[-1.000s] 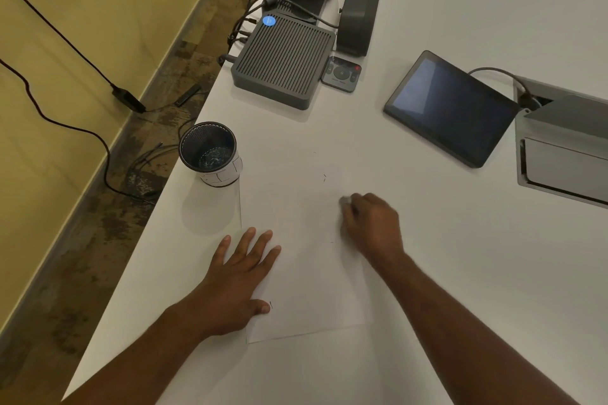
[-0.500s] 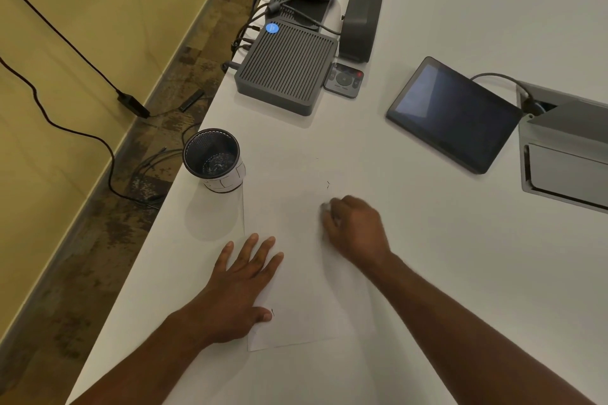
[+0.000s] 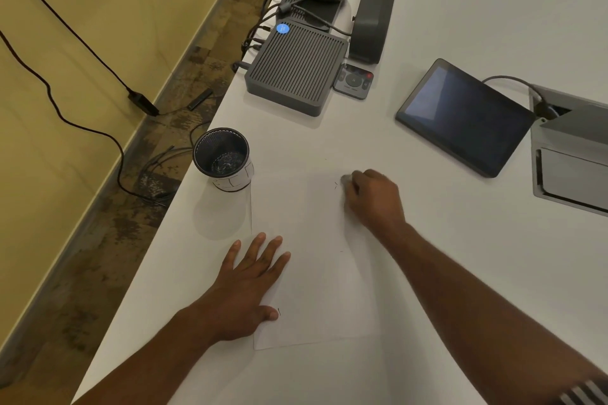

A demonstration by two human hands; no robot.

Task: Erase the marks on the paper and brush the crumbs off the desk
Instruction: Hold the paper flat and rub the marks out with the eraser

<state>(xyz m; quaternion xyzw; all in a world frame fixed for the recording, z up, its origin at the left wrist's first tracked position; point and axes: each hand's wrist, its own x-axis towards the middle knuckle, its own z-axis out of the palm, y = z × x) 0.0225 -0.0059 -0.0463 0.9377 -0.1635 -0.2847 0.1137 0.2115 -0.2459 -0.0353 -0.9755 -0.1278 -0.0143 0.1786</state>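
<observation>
A white sheet of paper (image 3: 312,273) lies on the white desk (image 3: 427,207) in front of me. My left hand (image 3: 246,283) presses flat on the sheet's left edge, fingers spread. My right hand (image 3: 371,197) is curled near the paper's upper right, pinching a small pale eraser (image 3: 345,178) against the sheet. A small dark pencil mark (image 3: 335,186) sits just left of the eraser. Another short mark (image 3: 279,312) shows beside my left thumb, and a faint one (image 3: 341,251) lies near the right edge.
A black mesh cup (image 3: 222,154) stands by the desk's left edge, just beyond the paper's top left corner. Further back are a ribbed grey box (image 3: 296,69), a small remote (image 3: 353,80), a dark tablet (image 3: 460,115) and a grey cable hatch (image 3: 569,154). Cables trail on the floor at left.
My right hand with the eraser has slid left and back and then moved up the paper towards the mark near the top. My left hand has stayed flat on the sheet.
</observation>
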